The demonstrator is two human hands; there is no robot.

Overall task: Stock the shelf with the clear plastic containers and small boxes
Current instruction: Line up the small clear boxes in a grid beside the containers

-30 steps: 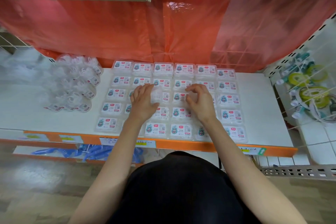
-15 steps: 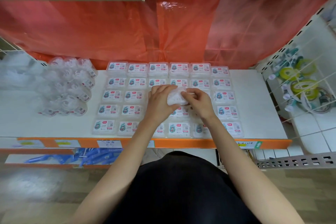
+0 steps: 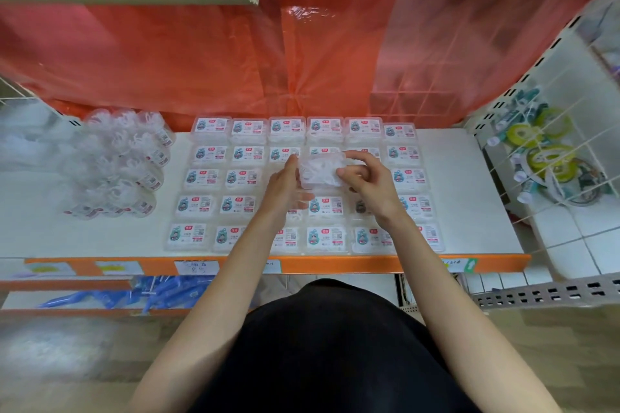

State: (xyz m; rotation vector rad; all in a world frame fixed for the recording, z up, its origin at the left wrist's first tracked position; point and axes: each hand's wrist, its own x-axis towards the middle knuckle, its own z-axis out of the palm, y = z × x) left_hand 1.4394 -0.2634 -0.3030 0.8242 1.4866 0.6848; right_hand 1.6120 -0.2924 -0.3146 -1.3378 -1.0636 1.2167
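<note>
Left hand (image 3: 285,186) and right hand (image 3: 367,186) each grip an end of one clear small box (image 3: 320,173), held above the rows of labelled boxes (image 3: 239,178) in the middle of the shelf (image 3: 463,198) — clear round containers (image 3: 120,161) sit at its left

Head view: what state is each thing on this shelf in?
Clear box: lifted above the rows, held at both ends.
Left hand: grips its left end.
Right hand: pinches its right end.
Labelled boxes: lying flat in rows, labels up.
Round containers: piled at left.
</note>
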